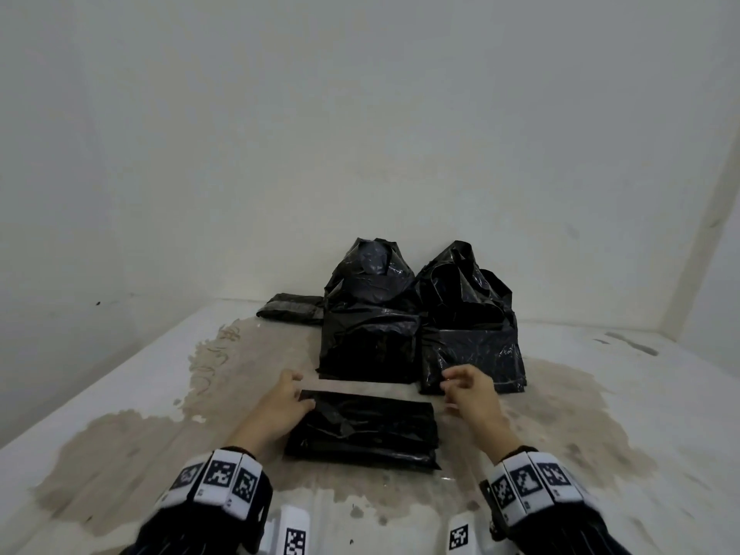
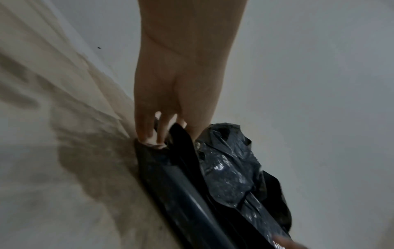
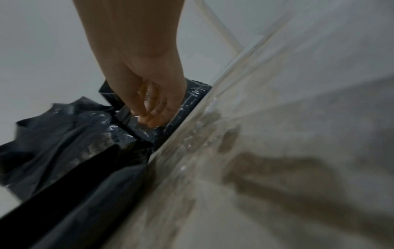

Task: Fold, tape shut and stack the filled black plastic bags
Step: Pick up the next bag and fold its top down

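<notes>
A flat folded black bag (image 1: 362,430) lies on the stained surface in front of me. My left hand (image 1: 294,396) grips its far left corner, thumb on top and fingers over the edge; in the left wrist view the fingertips (image 2: 149,139) curl round the black film (image 2: 170,176). My right hand (image 1: 460,388) hovers just above the bag's far right corner, apart from it. Its thumb and fingers (image 3: 149,111) are drawn together on a small clear glinting piece that looks like tape.
Two stacks of black bags stand close behind, the left stack (image 1: 368,338) and the right stack (image 1: 472,346), each topped by a loose crumpled bag. Another flat bag (image 1: 290,310) lies behind them by the wall. Walls close the surface (image 1: 140,434) at the back and left.
</notes>
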